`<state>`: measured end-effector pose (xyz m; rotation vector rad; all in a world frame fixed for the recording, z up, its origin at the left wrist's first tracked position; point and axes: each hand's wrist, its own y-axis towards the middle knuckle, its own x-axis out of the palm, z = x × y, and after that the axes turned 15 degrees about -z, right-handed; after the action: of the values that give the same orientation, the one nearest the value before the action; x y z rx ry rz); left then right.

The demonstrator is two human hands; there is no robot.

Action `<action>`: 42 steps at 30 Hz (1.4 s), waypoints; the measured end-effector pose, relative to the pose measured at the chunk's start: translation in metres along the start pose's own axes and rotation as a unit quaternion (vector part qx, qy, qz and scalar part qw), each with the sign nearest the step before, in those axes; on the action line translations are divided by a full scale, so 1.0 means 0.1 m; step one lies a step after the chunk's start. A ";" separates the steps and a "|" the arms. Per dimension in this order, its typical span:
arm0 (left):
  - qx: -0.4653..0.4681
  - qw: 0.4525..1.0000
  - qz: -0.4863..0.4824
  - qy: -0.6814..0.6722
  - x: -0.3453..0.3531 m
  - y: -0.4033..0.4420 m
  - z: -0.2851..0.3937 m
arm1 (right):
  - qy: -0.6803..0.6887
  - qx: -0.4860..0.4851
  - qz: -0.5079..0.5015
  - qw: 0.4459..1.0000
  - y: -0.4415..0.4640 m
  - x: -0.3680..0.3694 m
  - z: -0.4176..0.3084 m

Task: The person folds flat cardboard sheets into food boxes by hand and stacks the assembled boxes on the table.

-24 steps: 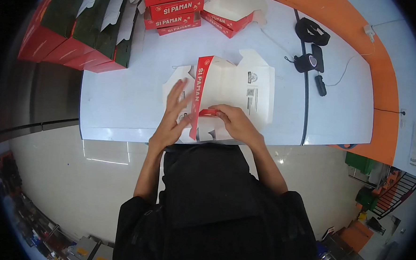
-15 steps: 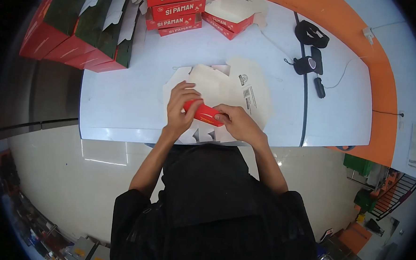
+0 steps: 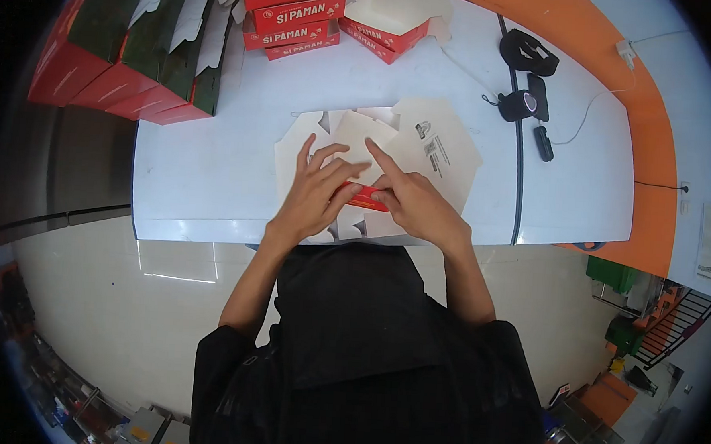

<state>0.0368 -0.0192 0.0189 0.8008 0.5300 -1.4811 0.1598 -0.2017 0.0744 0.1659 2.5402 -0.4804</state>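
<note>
A partly folded cardboard box (image 3: 440, 150), white inside with dark print on its wide flap, lies at the front edge of the white table. One narrow red side panel (image 3: 365, 198) stands toward me. My left hand (image 3: 318, 189) has its thumb on the left part of this panel, the other fingers spread over the white inside. My right hand (image 3: 409, 194) pinches the right part of the same panel between thumb and fingers, its index finger stretched out over the white board.
Finished-looking red boxes (image 3: 298, 14) are stacked at the back, beside two open ones (image 3: 389, 39). Tall red and green cartons (image 3: 111, 56) stand at the left. A black strap (image 3: 529, 53), a round black device (image 3: 517, 106) and a cable lie at the right.
The long red panel with lettering has gone down from upright, and the printed flap has swung outward. Both hands have come together at the near red panel.
</note>
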 end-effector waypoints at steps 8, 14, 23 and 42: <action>-0.080 0.968 0.096 -0.218 0.02 -0.19 -0.28 | 0.082 -0.227 0.314 0.918 -0.68 -0.07 -0.12; -0.172 0.907 0.071 -0.378 -0.04 -0.21 -0.11 | 0.048 -0.083 0.237 0.967 -0.39 0.07 0.06; -0.146 0.953 0.057 -0.258 -0.04 -0.20 0.08 | -0.039 -0.083 0.359 0.929 0.08 0.26 0.13; 0.002 0.984 0.145 -0.107 -0.14 0.09 0.49 | 0.019 -0.023 0.292 0.956 -0.07 0.45 0.11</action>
<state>0.0367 -0.0474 0.0622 0.6807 0.2370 -1.2787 0.1253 -0.2116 0.0438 0.8816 2.3754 -0.1825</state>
